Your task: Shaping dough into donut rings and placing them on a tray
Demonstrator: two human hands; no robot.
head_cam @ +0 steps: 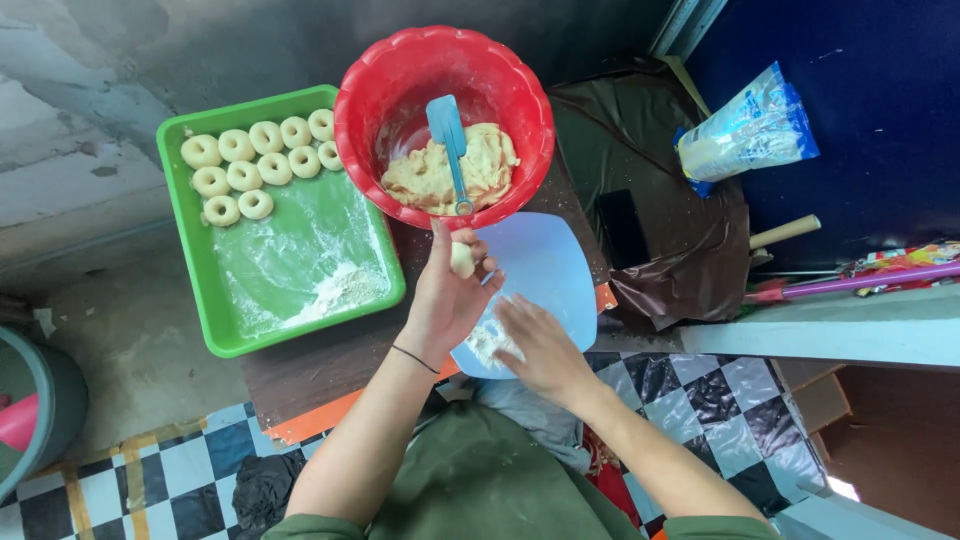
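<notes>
While the person looks straight down, the right hand (535, 345) lies flat, fingers spread, on a small heap of flour (488, 342) at the near end of a pale blue board (545, 265). Just left of the board, the left hand (447, 292) is raised, fingers curled around a small lump of dough (462, 259). Beyond the board sits a red bowl (520, 90) of dough with a blue spatula (450, 145). Left of the board, a green tray (215, 300) holds dough rings (262, 160) along its far side.

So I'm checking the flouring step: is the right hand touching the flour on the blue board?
Touching. The head view shows the right hand palm-down on the flour pile on the blue board, no gap visible.
</notes>
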